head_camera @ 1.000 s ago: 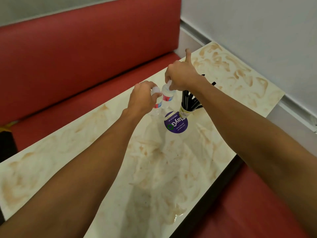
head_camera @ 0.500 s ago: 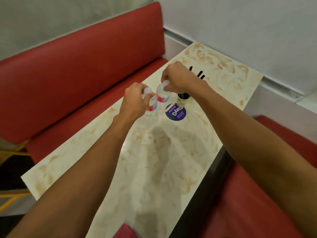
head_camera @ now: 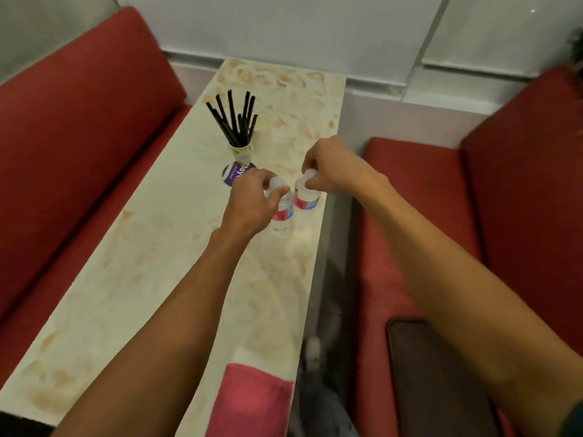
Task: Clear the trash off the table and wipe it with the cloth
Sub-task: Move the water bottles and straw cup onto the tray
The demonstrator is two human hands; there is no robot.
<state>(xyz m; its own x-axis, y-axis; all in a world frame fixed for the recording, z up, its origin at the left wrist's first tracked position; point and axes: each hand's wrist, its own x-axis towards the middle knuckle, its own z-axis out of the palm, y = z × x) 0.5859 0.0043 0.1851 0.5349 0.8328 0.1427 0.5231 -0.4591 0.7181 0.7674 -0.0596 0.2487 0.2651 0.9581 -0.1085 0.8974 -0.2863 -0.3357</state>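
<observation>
So compared with a moment ago, the two little water bottles aren't parked right by the cup of black straws anymore. They've come over toward the right edge of the table, and the view has swung round so the cloth shows up too. The left hand has its fingers curled round the cap and neck of the left bottle. The right hand pinches the top of the right bottle, which is right at the table edge, maybe already past it. Can't tell if either is lifted clear or just sliding. My read: the trash clearing is under way with both bottles going in one trip, and wiping hasn't started, since the pink cloth lies at the near edge, well apart from the hands. The table is cream with brownish swirls, hard to say if that's pattern or grime. A round purple sticker lies just beside the cup. There are red padded benches on both sides and a pale panelled wall at the far end.
</observation>
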